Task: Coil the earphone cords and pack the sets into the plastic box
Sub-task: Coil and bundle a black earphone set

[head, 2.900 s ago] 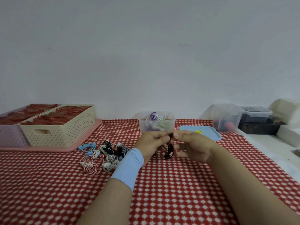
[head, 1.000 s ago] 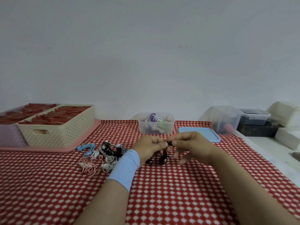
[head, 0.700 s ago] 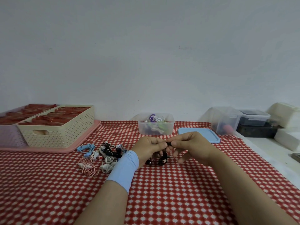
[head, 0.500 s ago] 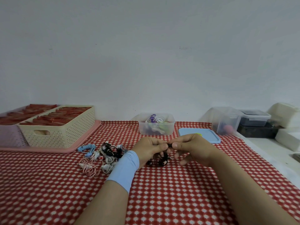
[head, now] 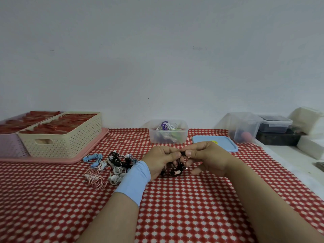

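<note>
The left hand (head: 160, 160) and the right hand (head: 208, 157) both pinch the top of the black earphone set (head: 172, 171). Its cord hangs in a bunch just under the fingers (head: 190, 152). Behind the hands stands the plastic box (head: 184, 135) with coiled earphones (head: 166, 126) inside. A blue lid (head: 225, 145) lies beside it, on the red cloth (head: 175, 207).

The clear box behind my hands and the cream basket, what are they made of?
Clear lidless box: likely translucent plastic, slightly frosted; earphone cords show through its wall. Cream perforated basket: probably matte moulded plastic, given regular holes and cut-out handle.
</note>
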`<state>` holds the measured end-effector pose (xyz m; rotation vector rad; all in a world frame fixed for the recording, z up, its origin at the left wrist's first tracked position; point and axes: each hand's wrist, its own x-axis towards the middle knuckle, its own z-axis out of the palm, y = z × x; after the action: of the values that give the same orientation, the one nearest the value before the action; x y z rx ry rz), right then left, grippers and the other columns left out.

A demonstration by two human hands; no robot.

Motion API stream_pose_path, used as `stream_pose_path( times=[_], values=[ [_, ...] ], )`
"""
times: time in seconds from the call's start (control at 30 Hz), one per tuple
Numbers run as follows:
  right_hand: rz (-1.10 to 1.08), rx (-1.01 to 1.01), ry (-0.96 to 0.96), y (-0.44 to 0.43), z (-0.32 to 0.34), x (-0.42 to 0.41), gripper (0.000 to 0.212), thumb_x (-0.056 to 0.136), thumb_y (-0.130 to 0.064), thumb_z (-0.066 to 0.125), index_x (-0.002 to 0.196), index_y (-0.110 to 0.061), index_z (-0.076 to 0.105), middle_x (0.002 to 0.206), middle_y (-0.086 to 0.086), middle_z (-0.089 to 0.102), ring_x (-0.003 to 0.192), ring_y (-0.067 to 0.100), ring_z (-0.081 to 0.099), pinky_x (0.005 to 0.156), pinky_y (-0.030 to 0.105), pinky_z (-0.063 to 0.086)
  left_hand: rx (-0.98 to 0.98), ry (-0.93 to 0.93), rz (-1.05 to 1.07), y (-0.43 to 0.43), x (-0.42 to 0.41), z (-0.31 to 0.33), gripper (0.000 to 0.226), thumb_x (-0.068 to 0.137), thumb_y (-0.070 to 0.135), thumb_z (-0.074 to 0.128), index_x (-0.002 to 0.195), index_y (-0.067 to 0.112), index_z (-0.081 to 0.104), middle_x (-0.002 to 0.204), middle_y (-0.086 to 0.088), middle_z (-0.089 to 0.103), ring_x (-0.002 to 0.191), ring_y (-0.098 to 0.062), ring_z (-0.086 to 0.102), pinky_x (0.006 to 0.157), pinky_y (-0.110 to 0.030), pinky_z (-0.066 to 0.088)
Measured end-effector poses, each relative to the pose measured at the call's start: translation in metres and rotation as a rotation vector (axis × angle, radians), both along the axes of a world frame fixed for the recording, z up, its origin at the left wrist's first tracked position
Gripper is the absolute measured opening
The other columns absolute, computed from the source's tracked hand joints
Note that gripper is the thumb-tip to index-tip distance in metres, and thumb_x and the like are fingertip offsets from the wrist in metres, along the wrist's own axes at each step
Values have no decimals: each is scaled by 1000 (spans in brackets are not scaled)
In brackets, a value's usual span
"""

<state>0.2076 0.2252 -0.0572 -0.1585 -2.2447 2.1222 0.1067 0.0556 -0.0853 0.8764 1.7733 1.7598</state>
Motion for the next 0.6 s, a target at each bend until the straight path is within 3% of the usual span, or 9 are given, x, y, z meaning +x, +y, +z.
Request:
stream_pose_path(
  times=[0.17, 0.43, 0.6],
  values=[
    [-10, -11, 33, -1, -2, -2, 17, 92, -5, 65, 104, -4, 77, 89, 16, 74, 73, 17, 70, 53, 34, 60, 54, -74, -15, 1, 2, 1, 15, 94, 7, 60, 96, 10, 75, 84, -5, 74, 81, -17, 67, 82, -29, 55],
    [6, -54, 69, 2, -2, -1, 18, 92, -2, 64, 104, -5, 77, 87, 14, 73, 71, 14, 69, 51, 32, 58, 104, -133, -22, 4, 3, 1, 27, 95, 5, 57, 80, 15, 77, 76, -3, 72, 71, -14, 64, 72, -25, 54],
    [-17, -37, 90, 0, -5, -2, 19, 91, -3, 65, 106, -2, 76, 85, 14, 72, 67, 15, 65, 51, 32, 58, 112, -115, -16, 4, 3, 0, 25, 94, 5, 59, 82, 15, 78, 80, -6, 73, 85, -25, 62, 90, -40, 50]
  ],
)
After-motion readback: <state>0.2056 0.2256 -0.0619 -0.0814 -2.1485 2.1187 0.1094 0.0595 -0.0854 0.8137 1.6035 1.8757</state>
